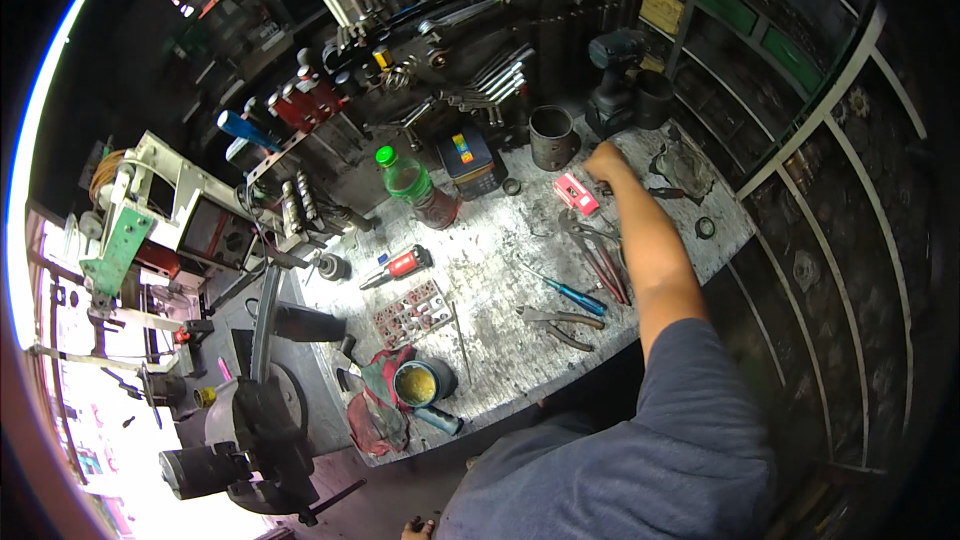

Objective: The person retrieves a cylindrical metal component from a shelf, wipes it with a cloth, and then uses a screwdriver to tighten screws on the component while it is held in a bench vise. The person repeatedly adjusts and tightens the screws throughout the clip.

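1. Red and white, one small box (576, 194) lies on the bench (490, 270), toward its far right part.
2. Two hands show, well apart. The right hand (603, 162) reaches out just beside the box; its fingers are largely hidden, so whether it grips anything cannot be told.
3. The left hand (418, 530) shows only in part at the lower edge, off the bench; its grip cannot be told.
4. One dark cylindrical cup (552, 143) stands near the right hand, with one cordless drill (608, 90) behind.
5. Two pliers lie nearer the person: one red-handled pair (606, 265) and one dark-handled pair (560, 324). One blue screwdriver (575, 297) lies between them.
6. One green-capped bottle (408, 183) stands left of the box.
7. One tin (447, 377) of yellow paste stands beside one red-and-green cloth (378, 420).
8. One tray (413, 311) carries small parts, too tiny to count.
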`<move>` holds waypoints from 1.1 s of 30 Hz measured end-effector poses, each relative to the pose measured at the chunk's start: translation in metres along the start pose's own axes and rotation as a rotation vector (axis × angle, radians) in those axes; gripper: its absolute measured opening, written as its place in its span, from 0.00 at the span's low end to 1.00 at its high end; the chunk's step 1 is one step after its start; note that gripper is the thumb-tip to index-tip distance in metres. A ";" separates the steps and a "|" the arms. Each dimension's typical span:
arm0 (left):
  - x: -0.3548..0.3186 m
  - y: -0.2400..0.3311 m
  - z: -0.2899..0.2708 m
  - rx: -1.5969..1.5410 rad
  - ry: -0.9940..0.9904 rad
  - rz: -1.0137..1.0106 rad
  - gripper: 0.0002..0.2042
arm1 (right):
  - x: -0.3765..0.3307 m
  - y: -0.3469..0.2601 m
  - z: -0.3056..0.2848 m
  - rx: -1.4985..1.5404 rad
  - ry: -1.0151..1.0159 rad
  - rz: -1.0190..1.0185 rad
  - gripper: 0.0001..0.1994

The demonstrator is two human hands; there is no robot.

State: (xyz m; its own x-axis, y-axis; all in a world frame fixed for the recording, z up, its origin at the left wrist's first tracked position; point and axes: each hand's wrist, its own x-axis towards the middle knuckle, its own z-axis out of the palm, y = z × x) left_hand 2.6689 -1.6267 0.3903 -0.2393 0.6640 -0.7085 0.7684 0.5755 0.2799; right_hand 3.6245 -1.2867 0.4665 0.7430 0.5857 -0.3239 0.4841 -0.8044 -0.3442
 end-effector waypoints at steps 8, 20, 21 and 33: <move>-0.039 -0.015 0.036 0.004 -0.079 -0.072 0.39 | -0.133 0.034 -0.050 0.785 -0.103 -0.345 0.11; 0.018 -0.172 -0.016 -0.329 0.194 0.018 0.37 | -0.543 -0.264 -0.037 0.338 0.222 -1.523 0.08; 0.018 -0.186 -0.016 -0.398 0.199 0.016 0.38 | -0.576 -0.288 -0.032 0.383 0.190 -1.568 0.07; -0.068 -0.346 0.076 -0.436 0.031 -0.334 0.40 | -0.808 -0.571 0.016 0.056 0.459 -2.066 0.07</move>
State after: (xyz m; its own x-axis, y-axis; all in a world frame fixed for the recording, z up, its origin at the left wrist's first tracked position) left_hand 2.4642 -1.9070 0.2920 -0.4506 0.4212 -0.7871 0.3318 0.8975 0.2904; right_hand 2.7404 -1.2993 0.9104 -0.6811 0.3374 0.6498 0.5468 0.8247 0.1448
